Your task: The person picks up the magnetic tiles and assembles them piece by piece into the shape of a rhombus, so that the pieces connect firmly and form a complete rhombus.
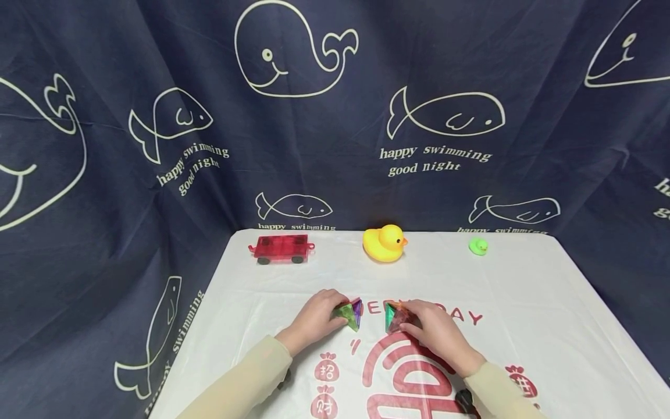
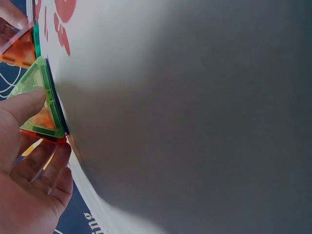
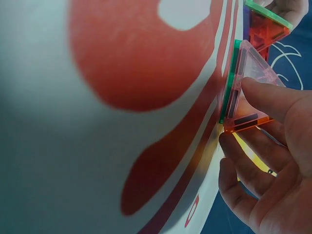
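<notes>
In the head view my left hand (image 1: 314, 317) pinches a small group of translucent triangular magnetic tiles (image 1: 346, 315), with a lime-green one facing me and a purple one beside it. The left wrist view shows the thumb on the lime-green tile (image 2: 36, 80) and fingertips against a red tile (image 2: 46, 137). My right hand (image 1: 442, 334) pinches a similar group of magnetic tiles (image 1: 396, 316). Seen from the right wrist, these are a pink tile (image 3: 251, 73) under the thumb, a green tile (image 3: 230, 85) and an orange tile (image 3: 248, 125). A narrow gap separates the two groups.
Along the table's back edge are a red wheeled toy wagon (image 1: 281, 248), a yellow rubber duck (image 1: 384, 243) and a small green duck (image 1: 478, 246). The white tablecloth (image 1: 251, 326) carries red print. A dark blue curtain (image 1: 335, 139) stands behind and at the sides.
</notes>
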{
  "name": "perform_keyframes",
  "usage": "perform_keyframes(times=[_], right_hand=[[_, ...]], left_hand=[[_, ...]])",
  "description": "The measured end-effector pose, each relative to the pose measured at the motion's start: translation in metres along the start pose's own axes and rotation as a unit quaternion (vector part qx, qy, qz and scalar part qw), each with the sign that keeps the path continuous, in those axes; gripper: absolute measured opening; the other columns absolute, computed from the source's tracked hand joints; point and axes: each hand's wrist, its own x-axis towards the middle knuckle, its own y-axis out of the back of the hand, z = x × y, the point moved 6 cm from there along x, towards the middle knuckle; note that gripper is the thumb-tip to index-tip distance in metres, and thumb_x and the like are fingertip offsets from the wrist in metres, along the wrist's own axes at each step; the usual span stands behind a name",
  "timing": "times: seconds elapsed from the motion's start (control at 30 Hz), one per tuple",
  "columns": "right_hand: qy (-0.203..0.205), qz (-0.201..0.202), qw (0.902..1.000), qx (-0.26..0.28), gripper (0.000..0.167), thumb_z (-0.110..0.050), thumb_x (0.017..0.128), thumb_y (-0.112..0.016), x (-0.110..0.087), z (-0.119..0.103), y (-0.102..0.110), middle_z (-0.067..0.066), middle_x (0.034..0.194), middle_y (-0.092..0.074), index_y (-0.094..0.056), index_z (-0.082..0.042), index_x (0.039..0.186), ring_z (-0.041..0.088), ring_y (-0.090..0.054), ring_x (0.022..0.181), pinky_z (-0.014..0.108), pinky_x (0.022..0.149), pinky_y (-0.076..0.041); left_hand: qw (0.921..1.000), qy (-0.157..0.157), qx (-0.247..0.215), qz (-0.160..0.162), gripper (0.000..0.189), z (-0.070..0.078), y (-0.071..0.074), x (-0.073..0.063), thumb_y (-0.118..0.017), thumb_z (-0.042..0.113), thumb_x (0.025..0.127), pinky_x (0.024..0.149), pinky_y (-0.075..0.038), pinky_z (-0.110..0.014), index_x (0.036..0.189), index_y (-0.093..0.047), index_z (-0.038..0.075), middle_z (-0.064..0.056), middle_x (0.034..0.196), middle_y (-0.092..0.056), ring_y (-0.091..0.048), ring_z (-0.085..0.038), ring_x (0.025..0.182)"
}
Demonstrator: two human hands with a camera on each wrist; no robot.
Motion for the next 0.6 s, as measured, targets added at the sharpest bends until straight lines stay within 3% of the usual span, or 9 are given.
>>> perform_keyframes(times=[0.37,0.6], right_hand=[[-0.033,-0.026,0.9988,0.027,0.05,-0.024,0.086,-0.088,0.007,-0.006,-0.006,0.004,0.121,-0.072,-0.071,-0.011,0.132,0.028,-0.066,0.116,0.053,0.101,-0.051],[-0.032,-0.03,0.9986,0.03,0.049,-0.024,0.087,-0.087,0.011,-0.008,-0.01,0.002,0.12,-0.073,-0.072,-0.014,0.132,0.025,-0.066,0.114,0.052,0.101,-0.052]], left_hand=[[1.0,0.007,0.0,-0.005,0.038,0.008,-0.005,0.006,-0.085,0.029,0.089,0.096,-0.051,-0.032,0.121,-0.072,0.013,0.002,0.11,-0.07,-0.063,-0.013,0.103],[1.0,0.005,0.002,-0.004,0.037,0.009,-0.009,0.009,-0.085,0.03,0.089,0.094,-0.052,-0.031,0.119,-0.073,0.013,0.003,0.108,-0.069,-0.063,-0.012,0.1]])
